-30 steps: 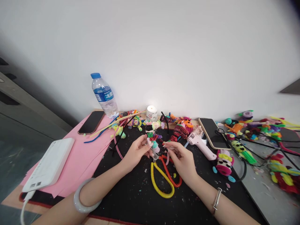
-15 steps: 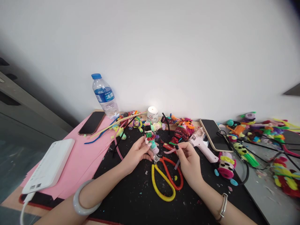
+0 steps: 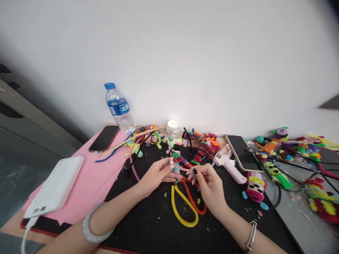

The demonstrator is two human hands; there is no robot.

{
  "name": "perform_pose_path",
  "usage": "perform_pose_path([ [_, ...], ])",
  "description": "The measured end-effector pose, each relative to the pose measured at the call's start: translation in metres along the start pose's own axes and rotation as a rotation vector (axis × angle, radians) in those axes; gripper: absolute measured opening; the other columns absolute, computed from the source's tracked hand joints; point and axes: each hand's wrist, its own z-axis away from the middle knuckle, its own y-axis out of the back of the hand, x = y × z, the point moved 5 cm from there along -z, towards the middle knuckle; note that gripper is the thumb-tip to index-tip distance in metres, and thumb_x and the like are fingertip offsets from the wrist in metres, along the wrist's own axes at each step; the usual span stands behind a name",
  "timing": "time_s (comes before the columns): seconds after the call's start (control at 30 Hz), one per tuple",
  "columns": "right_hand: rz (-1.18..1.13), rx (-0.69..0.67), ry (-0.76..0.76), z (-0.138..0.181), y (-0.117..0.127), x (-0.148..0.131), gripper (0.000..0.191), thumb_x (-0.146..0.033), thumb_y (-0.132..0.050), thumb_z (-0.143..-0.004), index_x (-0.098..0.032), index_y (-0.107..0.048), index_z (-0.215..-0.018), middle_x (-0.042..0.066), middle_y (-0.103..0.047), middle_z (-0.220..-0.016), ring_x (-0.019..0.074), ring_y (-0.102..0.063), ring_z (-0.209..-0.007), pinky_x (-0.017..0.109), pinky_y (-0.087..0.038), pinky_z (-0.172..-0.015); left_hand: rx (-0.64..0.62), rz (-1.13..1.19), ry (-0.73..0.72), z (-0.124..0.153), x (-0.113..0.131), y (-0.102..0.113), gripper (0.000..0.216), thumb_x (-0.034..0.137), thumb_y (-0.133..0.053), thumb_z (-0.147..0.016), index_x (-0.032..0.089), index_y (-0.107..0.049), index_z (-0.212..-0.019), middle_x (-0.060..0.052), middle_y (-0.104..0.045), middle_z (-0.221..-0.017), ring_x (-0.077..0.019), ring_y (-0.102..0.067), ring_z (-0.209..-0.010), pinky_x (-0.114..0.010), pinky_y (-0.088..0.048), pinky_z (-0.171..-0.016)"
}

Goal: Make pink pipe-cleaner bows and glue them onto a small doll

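A short pink pipe cleaner [image 3: 183, 169] runs between my two hands over the black mat. My left hand [image 3: 156, 176] is closed, with thumb and forefinger pinching its left end, where a small pale pink tuft shows. The fingers of my right hand [image 3: 212, 185] are shut on the other end. Just behind the pipe cleaner is a small pipe-cleaner figure [image 3: 175, 154] in green, red and teal, its lower part hidden by my fingers; whether my left hand touches it I cannot tell. Below my fingers lie scissors [image 3: 194, 220] with yellow and red handles, their blades mostly covered.
A pink glue gun [image 3: 230, 167] and a phone [image 3: 245, 151] lie to the right, among fuzzy figures [image 3: 256, 188] and black cables. Behind stands a paper cup [image 3: 172, 129]. Pink paper [image 3: 87, 169], a white power bank [image 3: 54, 187], another phone [image 3: 103, 138] and a water bottle [image 3: 120, 109] are left.
My right hand has moved left and slightly up, carrying the pink pipe cleaner to my left fingers. The small figure now sits slightly to the right, with more of it behind my hands.
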Motion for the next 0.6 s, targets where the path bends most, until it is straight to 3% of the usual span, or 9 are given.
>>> perform_pose_path([
  [0.2,0.086,0.003,-0.033,-0.001,0.002,0.003,0.015,-0.035,-0.052,-0.086,-0.021,-0.050,-0.079,0.000,-0.060,-0.065,0.0142,-0.057,-0.056,0.025,-0.045,-0.052,-0.038,0.028,0.044,0.003,0.000,-0.003,0.040,0.033,-0.059,-0.082,0.020,-0.055,-0.119,-0.010,-0.066,-0.108,-0.0181,-0.068,-0.086,-0.023,-0.052,-0.070],
  [0.37,0.127,0.003,-0.015,-0.002,0.002,0.003,0.016,-0.035,-0.051,-0.086,-0.021,-0.050,-0.079,0.000,-0.060,-0.063,0.0144,-0.058,-0.056,0.025,-0.046,-0.052,-0.097,0.001,0.040,0.007,0.008,-0.009,0.041,0.027,-0.066,-0.076,0.021,-0.059,-0.115,-0.009,-0.062,-0.116,-0.0199,-0.066,-0.093,-0.022,-0.051,-0.072],
  [0.6,0.166,-0.007,-0.007,-0.002,0.001,0.002,0.014,-0.032,-0.050,-0.086,-0.021,-0.050,-0.079,0.001,-0.061,-0.063,0.0145,-0.058,-0.056,0.025,-0.047,-0.053,-0.023,0.006,0.065,0.004,0.002,-0.004,0.035,0.033,-0.063,-0.079,0.018,-0.060,-0.110,-0.008,-0.070,-0.093,-0.0149,-0.069,-0.077,-0.019,-0.052,-0.064],
])
